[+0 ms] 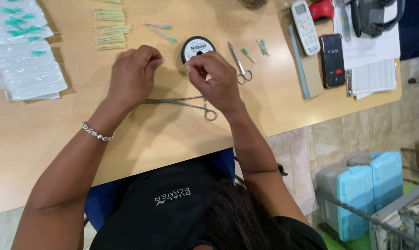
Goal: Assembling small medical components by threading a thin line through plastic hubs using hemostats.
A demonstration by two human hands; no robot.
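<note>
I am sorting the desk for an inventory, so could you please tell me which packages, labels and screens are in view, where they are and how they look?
Blister packs: far left of the desk, a clear stack, some with teal parts.
Spool label: round, white, black-rimmed, beyond the hands.
Remote control: upper right, white, small grey display.
Smartphone: right of the remote, black, screen lit with a red dot.
Printed sheets: far right, white.
</note>
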